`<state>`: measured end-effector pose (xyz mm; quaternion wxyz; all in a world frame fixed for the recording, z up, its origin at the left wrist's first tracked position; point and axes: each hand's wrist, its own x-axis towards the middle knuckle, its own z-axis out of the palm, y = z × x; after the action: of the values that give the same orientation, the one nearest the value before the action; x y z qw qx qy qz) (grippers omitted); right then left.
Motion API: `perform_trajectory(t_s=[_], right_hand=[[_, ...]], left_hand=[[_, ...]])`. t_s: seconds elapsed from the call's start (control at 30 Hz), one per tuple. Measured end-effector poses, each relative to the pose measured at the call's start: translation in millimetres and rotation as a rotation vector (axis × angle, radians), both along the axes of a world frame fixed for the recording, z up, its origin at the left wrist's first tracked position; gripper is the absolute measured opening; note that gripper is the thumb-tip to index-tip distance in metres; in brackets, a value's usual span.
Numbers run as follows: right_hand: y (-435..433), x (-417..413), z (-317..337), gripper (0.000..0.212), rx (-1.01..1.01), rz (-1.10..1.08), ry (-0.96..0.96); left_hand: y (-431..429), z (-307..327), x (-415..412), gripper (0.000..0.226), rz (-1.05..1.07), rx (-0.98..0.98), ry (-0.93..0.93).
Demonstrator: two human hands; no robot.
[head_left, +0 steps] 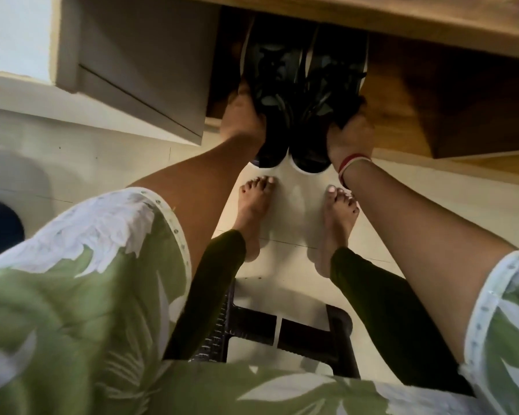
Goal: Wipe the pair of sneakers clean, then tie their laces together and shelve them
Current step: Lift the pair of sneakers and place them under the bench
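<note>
Two black sneakers with white soles lie side by side, toes pushed into a wooden shelf opening (408, 94) and heels sticking out toward me. My left hand (243, 118) grips the outer side of the left sneaker (270, 85). My right hand (349, 133), with a red bangle at the wrist, grips the outer side of the right sneaker (327, 85). The laces are dark and tangled on top; whether they are tied together I cannot tell.
A grey cabinet door (138, 64) stands open to the left of the shelf. A wooden door panel (462, 115) hangs open on the right. My bare feet (336, 226) stand on pale floor tiles, and a dark stool (285, 333) sits behind them.
</note>
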<state>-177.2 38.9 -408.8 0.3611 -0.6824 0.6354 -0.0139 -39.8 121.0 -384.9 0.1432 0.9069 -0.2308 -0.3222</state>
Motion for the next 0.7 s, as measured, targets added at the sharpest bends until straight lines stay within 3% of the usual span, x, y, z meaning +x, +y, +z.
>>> perform_trajectory(t_s=[0.1, 0.17, 0.27, 0.37, 0.43, 0.47, 0.53, 0.7], right_hand=[[-10.3, 4.7, -3.3, 0.059, 0.008, -0.009, -0.034], [-13.8, 6.7, -1.7, 0.058, 0.095, -0.048, -0.159], [-7.9, 0.5, 13.9, 0.074, 0.314, -0.326, -0.419], [11.6, -15.2, 33.2, 0.080, 0.671, -0.567, -0.368], [27.9, -17.6, 41.0, 0.056, 0.936, -0.689, -0.487], [33.5, -13.2, 42.8, 0.044, 0.991, -0.759, -0.601], [39.1, -1.4, 41.4, 0.033, 0.989, -0.834, -0.740], [18.3, 19.5, 36.8, 0.024, 0.905, -0.815, -0.829]], left_hand=[[-6.6, -6.3, 5.7, 0.059, -0.023, -0.041, -0.007], [-8.1, -6.7, 8.2, 0.062, -0.051, -0.051, 0.030], [-1.6, 2.0, 8.2, 0.075, 0.035, 0.020, 0.134], [15.3, 15.8, 1.8, 0.079, 0.329, 0.088, 0.587], [24.5, 21.3, -7.1, 0.060, 0.644, 0.020, 0.957], [25.0, 25.2, -11.7, 0.041, 0.771, -0.059, 1.036], [16.4, 28.4, -19.3, 0.022, 0.853, -0.154, 1.022], [-3.6, 36.2, -22.5, 0.030, 0.814, -0.149, 0.954]])
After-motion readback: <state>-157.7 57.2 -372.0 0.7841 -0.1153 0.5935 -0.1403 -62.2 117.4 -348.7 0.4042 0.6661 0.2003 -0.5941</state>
